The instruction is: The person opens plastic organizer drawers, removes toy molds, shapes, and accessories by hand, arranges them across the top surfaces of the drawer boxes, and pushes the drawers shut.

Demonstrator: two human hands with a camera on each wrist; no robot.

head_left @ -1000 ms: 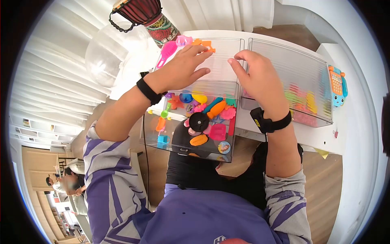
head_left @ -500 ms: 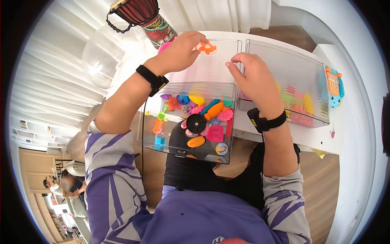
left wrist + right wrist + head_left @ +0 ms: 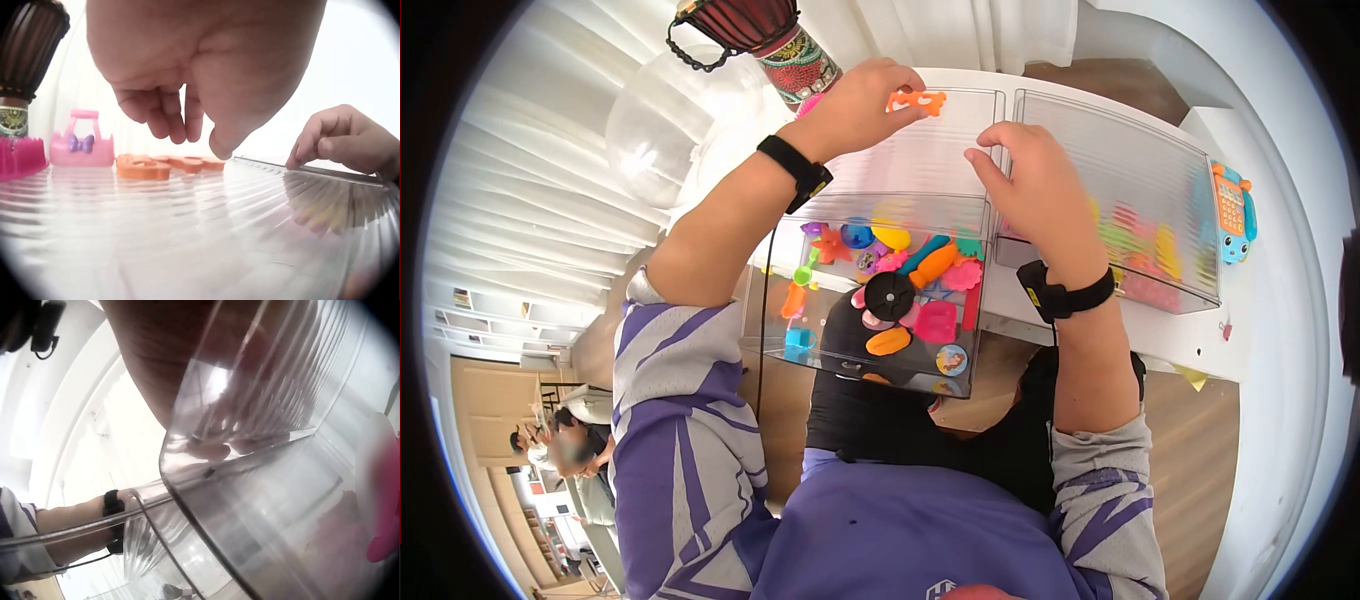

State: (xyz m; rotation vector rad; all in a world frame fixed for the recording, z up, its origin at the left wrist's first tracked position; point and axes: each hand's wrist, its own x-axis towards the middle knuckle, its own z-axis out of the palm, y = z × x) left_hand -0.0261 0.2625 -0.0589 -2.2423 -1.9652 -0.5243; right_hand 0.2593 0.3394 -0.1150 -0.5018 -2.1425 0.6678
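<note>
My left hand (image 3: 862, 108) hovers over the top of the left clear plastic box, fingers bent loosely downward with nothing between them. Right by its fingertips lies a flat orange plastic toy (image 3: 930, 102) with cut-out openings, flat on the box top in the left wrist view. Beside it there stand a pink toy handbag (image 3: 81, 151) with a purple bow and a pink toy hairbrush (image 3: 22, 156), bristles up. At the rim between the two boxes rests my right hand (image 3: 1040, 185), fingers loosely bent, thumb apart, holding nothing.
Nearest my body, the pulled-out clear drawer (image 3: 820, 372) holds several colourful toys. The right clear box (image 3: 1140, 150) contains bright pieces. A toy phone (image 3: 1232, 212) sits at the right, a drum (image 3: 800, 68) at the far left, and a transparent balloon (image 3: 640, 130) beside the table.
My left hand has moved away from my body and right, from over the pink toys to the orange toy. The orange toy has shifted slightly right and turned. My right hand stays put.
</note>
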